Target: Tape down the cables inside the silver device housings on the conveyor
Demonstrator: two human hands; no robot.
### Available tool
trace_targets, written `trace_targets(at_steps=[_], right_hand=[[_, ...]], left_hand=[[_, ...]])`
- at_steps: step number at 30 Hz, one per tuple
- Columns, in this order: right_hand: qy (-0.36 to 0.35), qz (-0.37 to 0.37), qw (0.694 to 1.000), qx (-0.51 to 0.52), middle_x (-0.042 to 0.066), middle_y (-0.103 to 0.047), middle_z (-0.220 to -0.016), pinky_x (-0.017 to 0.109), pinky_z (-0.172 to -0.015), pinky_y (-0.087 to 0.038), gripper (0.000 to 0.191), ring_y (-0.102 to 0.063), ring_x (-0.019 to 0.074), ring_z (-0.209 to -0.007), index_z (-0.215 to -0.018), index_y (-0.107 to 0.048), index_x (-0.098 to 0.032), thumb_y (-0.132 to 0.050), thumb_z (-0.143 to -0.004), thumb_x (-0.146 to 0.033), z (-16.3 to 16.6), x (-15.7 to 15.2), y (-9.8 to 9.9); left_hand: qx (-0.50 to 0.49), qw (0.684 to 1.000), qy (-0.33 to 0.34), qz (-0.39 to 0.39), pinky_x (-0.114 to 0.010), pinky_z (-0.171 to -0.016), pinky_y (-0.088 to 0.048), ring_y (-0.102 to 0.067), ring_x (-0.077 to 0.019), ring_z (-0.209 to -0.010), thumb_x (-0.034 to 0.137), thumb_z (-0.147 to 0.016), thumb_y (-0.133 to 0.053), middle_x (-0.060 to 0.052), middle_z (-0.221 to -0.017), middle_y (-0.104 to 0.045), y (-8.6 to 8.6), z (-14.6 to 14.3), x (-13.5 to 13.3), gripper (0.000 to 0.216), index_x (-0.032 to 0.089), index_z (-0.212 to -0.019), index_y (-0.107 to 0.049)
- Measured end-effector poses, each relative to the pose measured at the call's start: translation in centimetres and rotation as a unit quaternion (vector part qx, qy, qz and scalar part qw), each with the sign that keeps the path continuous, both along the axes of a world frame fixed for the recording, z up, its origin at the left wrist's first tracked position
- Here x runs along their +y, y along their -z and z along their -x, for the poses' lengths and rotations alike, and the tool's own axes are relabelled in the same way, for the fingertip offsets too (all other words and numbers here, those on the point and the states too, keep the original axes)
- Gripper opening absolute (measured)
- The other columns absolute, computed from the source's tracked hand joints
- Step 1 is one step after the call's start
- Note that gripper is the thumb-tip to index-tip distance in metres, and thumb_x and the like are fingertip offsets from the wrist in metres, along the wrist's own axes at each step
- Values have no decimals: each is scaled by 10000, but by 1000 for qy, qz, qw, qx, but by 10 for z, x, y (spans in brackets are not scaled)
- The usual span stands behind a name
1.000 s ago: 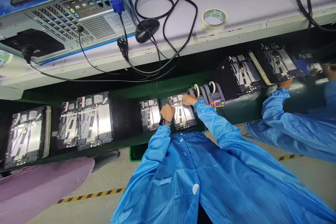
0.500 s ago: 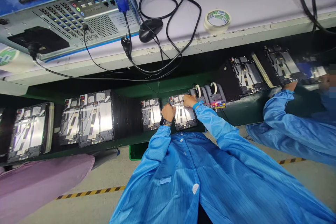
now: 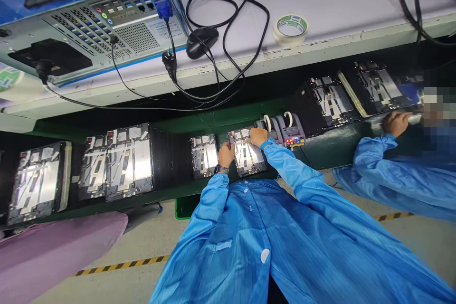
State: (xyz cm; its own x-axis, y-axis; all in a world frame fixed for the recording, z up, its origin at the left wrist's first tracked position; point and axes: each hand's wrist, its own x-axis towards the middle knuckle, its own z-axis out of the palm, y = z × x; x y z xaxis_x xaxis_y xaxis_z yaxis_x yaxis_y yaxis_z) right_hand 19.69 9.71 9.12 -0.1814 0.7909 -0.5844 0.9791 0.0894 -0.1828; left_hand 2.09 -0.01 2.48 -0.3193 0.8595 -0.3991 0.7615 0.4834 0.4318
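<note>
In front of my body lies an opened device panel [image 3: 249, 159], with a silver metal sheet, a dark frame and thin strips and cables across it. My left hand [image 3: 226, 156], with a watch at the wrist, is closed at the panel's upper left edge, thumb along the side. Curled over the panel's upper right corner is my right hand [image 3: 259, 136]; its fingertips are hidden, so what they pinch cannot be made out. Just right of that hand stand two grey tape dispensers [image 3: 295, 135] with white rolls. A similar panel [image 3: 204, 156] lies left of my left hand.
More panels [image 3: 130, 161] stand along the green bench at left, others [image 3: 331, 99] at right. A co-worker's hand [image 3: 396, 123] is at the far right. Above are a shelf edge [image 3: 142, 83], computer case [image 3: 138, 33], mouse [image 3: 202, 42], tape roll [image 3: 290, 28] and looping cables.
My left hand has shifted slightly left, from over the panel to its edge. My right hand stays at the upper right corner. The co-worker's hand has come away from the far right panel.
</note>
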Motion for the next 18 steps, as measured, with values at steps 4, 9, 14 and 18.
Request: trace_targets(at_steps=[4, 9, 14, 18], right_hand=[[34, 5, 999, 7, 245, -733, -1211, 300, -889, -495, 601, -695, 305, -1165, -1224, -716, -108, -818, -840, -559, -2, -6, -12], [107, -52, 990, 75, 159, -774, -1061, 294, -805, -481, 368, -713, 276, -1034, -1005, -736, -174, -597, -998, -514, -38, -55, -9], [333, -108, 905, 241, 52, -693, -672, 288, -620, -455, 382, -636, 210, -671, -779, -662, -214, -590, -961, -542, -116, -132, 33], [585, -150, 720, 342, -28, -568, -522, 243, -462, -341, 350, -487, 132, -479, -747, -607, -206, -772, -770, -514, -160, -158, 79]], left_hand=[[22, 1000, 4, -17, -324, -907, -478, -706, -262, -1131, 438, -1052, -459, -157, -1180, -752, 4, -9, -6, 331, 202, -1201, -635], [-9, 998, -48, -27, -314, -907, -476, -689, -246, -1144, 471, -1042, -481, -152, -1249, -714, 11, -15, -8, 348, 206, -1255, -557], [-109, 988, -103, -45, -302, -920, -486, -690, -205, -1059, 506, -983, -610, -113, -1167, -707, 30, -8, -5, 403, 207, -1226, -494], [-144, 976, -148, -71, -373, -1003, -492, -666, -244, -1124, 525, -916, -708, -153, -1210, -662, 39, -14, -2, 552, 175, -1258, -453]])
